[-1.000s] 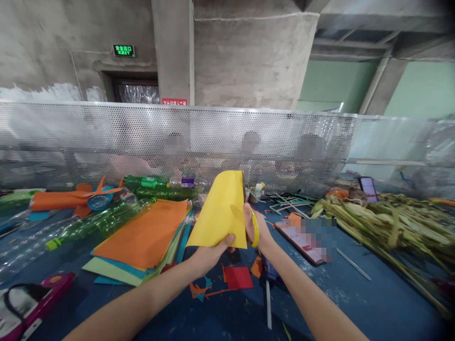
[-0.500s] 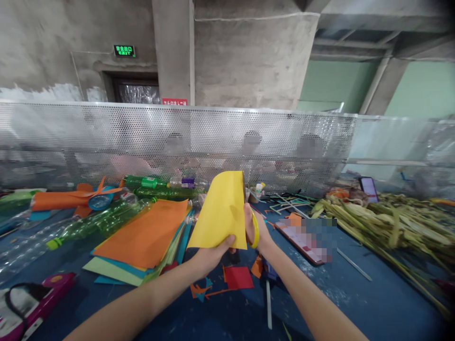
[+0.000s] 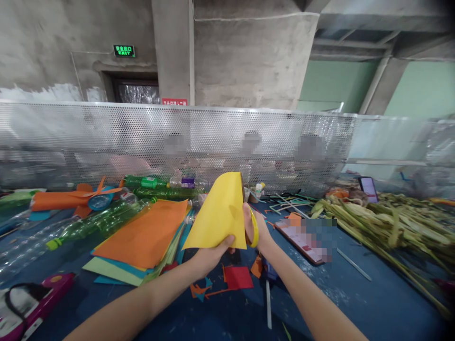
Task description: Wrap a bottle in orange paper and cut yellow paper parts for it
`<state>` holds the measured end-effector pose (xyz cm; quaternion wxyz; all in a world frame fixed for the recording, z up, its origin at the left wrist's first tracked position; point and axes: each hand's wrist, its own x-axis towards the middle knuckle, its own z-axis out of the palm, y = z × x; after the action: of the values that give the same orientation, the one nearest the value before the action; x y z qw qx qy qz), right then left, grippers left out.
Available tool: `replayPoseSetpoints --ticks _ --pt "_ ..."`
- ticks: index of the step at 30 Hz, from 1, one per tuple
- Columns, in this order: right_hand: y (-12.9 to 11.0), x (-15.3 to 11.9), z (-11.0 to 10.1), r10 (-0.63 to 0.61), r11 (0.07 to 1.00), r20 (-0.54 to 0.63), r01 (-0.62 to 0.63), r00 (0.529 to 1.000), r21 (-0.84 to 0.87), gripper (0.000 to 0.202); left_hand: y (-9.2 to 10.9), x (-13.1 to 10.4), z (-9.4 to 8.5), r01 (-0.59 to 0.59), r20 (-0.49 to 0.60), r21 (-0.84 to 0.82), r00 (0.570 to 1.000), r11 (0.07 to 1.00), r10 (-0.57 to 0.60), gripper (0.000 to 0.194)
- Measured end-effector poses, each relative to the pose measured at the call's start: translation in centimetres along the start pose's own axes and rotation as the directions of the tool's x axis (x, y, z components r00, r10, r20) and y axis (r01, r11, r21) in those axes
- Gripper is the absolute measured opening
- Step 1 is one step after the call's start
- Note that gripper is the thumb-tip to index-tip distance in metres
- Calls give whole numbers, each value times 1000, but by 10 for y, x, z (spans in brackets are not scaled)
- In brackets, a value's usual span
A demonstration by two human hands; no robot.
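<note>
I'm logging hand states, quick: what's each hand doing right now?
Left hand: closed, holding the yellow sheet near its lower edge.
Right hand: closed, holding yellow-handled scissors.

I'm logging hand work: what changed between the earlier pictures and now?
The curved yellow paper sheet has shifted slightly left, its lower left corner most. Nothing was released: the left hand keeps its grip on the sheet, the right hand on the yellow-handled scissors. The orange-topped paper stack stayed put.

Two phones (image 3: 301,242), one yellow sheet (image 3: 218,213), one scissors (image 3: 255,228), one exit sign (image 3: 124,51).
</note>
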<state>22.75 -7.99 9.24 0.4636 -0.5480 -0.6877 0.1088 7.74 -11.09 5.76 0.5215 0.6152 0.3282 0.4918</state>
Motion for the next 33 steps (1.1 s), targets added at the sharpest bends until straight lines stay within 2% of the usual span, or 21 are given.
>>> replayPoseSetpoints --ticks 5,10,19,26,30,33 --pt "2 1 -1 14 1000 68 -16 998 26 66 -7 0 1 19 12 -1 1000 1000 -19 39" --pt "5 4 -3 32 998 47 -34 998 46 68 -14 -2 2 34 27 40 999 999 -35 41" --pt "6 3 -2 69 997 32 -70 997 45 70 -14 -4 2 44 4 48 999 998 -45 39" --pt "10 2 3 94 990 27 -96 995 105 70 -18 -5 1 69 22 137 997 988 -73 40" --pt "16 2 9 89 988 43 -94 995 123 66 -25 -5 0 32 33 83 999 996 -35 41" --pt "23 4 15 83 988 34 -87 996 124 60 -34 -3 0 98 0 -11 995 995 -98 36"
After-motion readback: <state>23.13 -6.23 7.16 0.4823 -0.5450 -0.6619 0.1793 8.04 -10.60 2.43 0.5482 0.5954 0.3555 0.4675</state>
